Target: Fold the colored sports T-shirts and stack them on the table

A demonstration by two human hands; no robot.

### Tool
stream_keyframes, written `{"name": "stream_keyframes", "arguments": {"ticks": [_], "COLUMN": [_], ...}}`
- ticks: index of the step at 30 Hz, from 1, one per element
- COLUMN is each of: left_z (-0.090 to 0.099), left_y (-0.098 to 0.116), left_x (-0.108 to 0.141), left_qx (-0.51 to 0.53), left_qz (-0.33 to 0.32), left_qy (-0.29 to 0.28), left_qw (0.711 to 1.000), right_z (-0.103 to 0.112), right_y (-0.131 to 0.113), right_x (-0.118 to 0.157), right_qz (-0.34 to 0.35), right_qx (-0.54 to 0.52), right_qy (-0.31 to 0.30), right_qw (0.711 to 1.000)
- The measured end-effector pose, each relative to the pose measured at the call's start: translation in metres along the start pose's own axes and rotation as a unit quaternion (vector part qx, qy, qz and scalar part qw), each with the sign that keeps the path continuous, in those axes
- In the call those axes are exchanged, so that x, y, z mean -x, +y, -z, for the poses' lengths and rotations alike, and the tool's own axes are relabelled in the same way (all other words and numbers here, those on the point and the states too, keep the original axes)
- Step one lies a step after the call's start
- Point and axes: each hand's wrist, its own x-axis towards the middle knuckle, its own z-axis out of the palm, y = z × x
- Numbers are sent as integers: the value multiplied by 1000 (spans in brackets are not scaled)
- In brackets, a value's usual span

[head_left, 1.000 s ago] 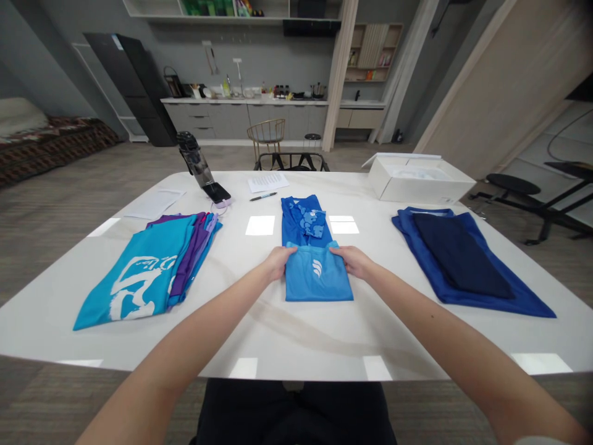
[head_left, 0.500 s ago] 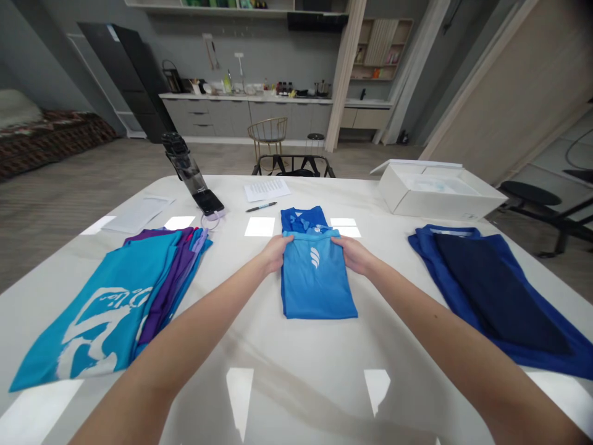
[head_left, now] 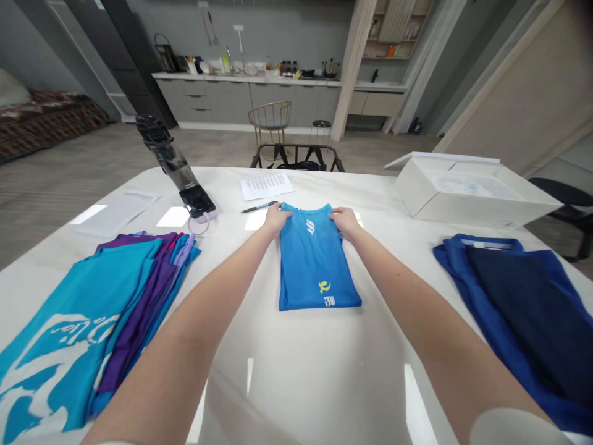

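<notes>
A blue shirt (head_left: 315, 266), folded into a narrow panel, lies on the white table in front of me. It carries a white mark near the top and a small yellow and white print near its lower edge. My left hand (head_left: 277, 219) pinches its far left corner beside the collar. At the far right corner, my right hand (head_left: 344, 221) grips the fabric the same way. The thumbs lie on top and the other fingers are mostly hidden. The lower end of the shirt rests flat on the table.
Folded turquoise and purple shirts (head_left: 125, 278) are stacked at left; dark blue garments (head_left: 523, 296) lie at right. Behind are a phone (head_left: 198, 201) by a clear bottle (head_left: 173, 162), a pen (head_left: 258, 207), printed paper (head_left: 266, 185) and an open white box (head_left: 472, 194).
Both hands have moved the top edge away from me, so the shirt now lies longer, with the yellow print showing and the darker upper part covered. The view has tilted down.
</notes>
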Motion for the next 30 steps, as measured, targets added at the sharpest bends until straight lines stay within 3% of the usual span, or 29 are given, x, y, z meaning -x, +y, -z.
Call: {"name": "stream_keyframes", "arguments": {"ticks": [5,7,10,15,18,21,26,30], "left_z": [-5,-5,1,14,21,27,38,47], "left_y": [-1,-2,-6,-9,-6,-3,-7,-15], "left_x": [-2,8,38,110,152,187,227,243], "left_qx": [-68,-110,-116,-46,-37,-42,-64,-156], "left_qz": [-72,-106,-131,-30,17,44,78,52], "left_qy": [47,74,50,-19,-24,-17,-12,-37], "left_qw": [994,985,983,998,999,998,995,986], "right_z": [4,6,11,31,44,55,71,80], "right_y": [14,19,30,50,57,60,63,66], "right_x": [-6,1,24,78,108,135,175,200], "right_qz": [128,161,184,139,126,114,30,-2], "right_qx": [119,152,131,56,14,-5,-10,54], "right_qy": [93,96,71,10,-30,-29,-45,-86], "right_qw": [980,970,972,989,991,993,998,995]}}
